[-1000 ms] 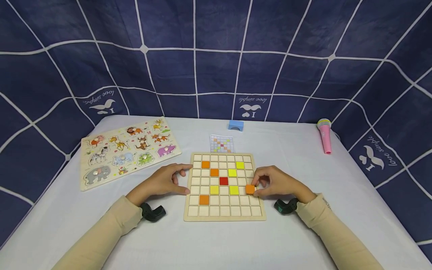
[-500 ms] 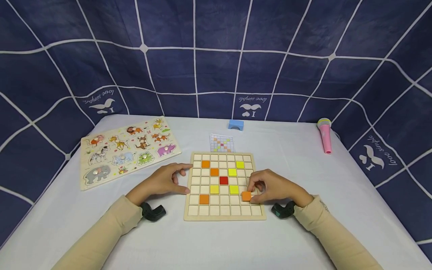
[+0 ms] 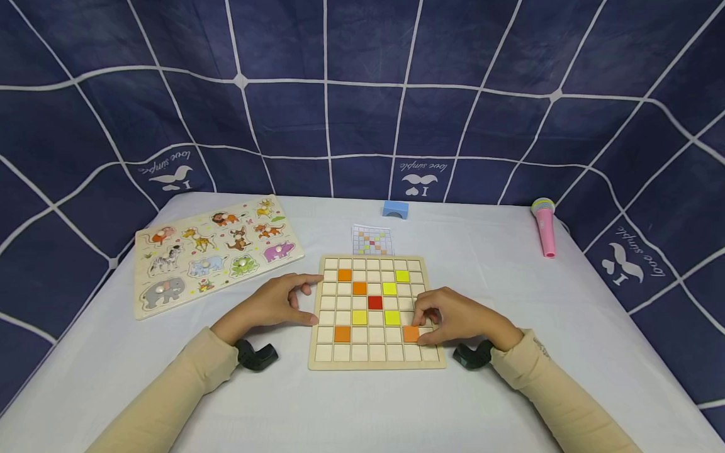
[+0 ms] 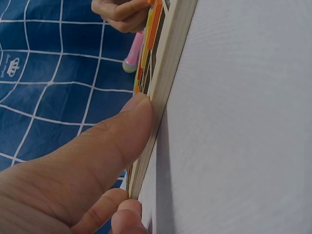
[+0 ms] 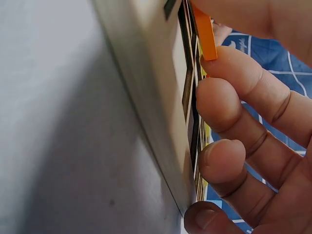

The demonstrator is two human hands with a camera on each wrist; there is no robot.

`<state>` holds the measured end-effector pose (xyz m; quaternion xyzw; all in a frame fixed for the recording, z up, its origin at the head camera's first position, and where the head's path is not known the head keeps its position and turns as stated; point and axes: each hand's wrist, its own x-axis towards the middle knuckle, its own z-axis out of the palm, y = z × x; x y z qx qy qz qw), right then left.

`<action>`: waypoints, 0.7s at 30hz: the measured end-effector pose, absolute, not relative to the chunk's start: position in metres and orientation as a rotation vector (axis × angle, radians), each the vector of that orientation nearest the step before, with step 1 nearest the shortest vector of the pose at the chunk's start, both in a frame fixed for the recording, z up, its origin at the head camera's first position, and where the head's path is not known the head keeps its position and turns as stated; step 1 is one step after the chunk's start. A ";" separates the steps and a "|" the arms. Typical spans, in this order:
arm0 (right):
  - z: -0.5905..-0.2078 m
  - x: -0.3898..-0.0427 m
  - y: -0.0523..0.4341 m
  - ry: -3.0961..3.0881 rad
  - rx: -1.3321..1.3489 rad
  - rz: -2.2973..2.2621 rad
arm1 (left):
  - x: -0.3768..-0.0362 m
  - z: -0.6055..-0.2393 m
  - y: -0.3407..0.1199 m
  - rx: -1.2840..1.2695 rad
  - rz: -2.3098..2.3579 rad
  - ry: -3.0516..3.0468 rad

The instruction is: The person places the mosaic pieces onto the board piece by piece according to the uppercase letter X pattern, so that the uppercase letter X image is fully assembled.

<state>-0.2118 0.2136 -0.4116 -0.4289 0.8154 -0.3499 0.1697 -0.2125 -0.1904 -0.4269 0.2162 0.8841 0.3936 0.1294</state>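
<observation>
A wooden grid board [image 3: 376, 365] lies flat on the table, with orange, yellow and red square tiles set in some of its cells. At the board's lower right, my right hand [image 3: 459, 316] pinches an orange tile [image 3: 410, 334] between thumb and index finger, over a cell near the right edge. In the right wrist view this orange tile [image 5: 206, 36] appears tilted between the fingertips. My left hand [image 3: 275, 301] touches the board's left edge with thumb and index finger spread apart. The left wrist view shows the left thumb [image 4: 114, 141] against the wooden side.
Behind the board lies a printed pattern card [image 3: 372, 240], with a blue arched block [image 3: 396, 209] beyond it. An animal peg puzzle [image 3: 218, 251] sits at the left. A pink toy microphone [image 3: 545, 228] lies far right. Dark blue cloth [image 3: 368, 119] hangs around the table.
My right hand has moved the orange tile toward me and slightly left, from one row of cells down to the one below. The left hand stays at the board's left edge.
</observation>
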 end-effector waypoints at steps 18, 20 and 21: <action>-0.411 -0.212 0.219 2.313 -1.190 -1.013 | -0.210 -0.426 -0.189 0.598 1.153 2.577; -0.411 -0.212 0.221 2.319 -1.168 -1.031 | -0.209 -0.425 -0.189 0.603 1.155 2.580; -0.411 -0.213 0.223 2.330 -1.162 -1.035 | -0.209 -0.425 -0.189 0.604 1.158 2.579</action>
